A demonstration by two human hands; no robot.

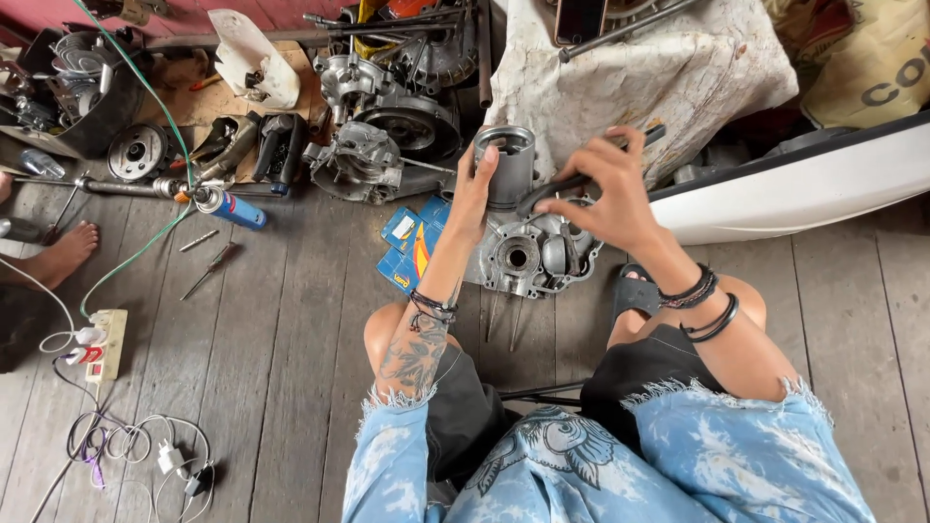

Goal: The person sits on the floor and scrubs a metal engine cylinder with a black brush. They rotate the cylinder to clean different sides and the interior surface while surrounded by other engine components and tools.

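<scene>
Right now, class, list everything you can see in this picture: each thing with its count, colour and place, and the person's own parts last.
Cylinder: one, grey metal, upright on the engine case.
Engine case: one, silver, on the floor between the knees.
Dark tool: one, black, against the cylinder.
Small boxes: about three, blue and yellow, left of the case.
Second engine: one, grey, behind.
Spray can: one, blue, lying on the planks.
Power strip: one, cream, far left.
Bare foot: one, another person's, left edge.
Left hand: steadies the cylinder.
Right hand: grips the dark tool.
</scene>
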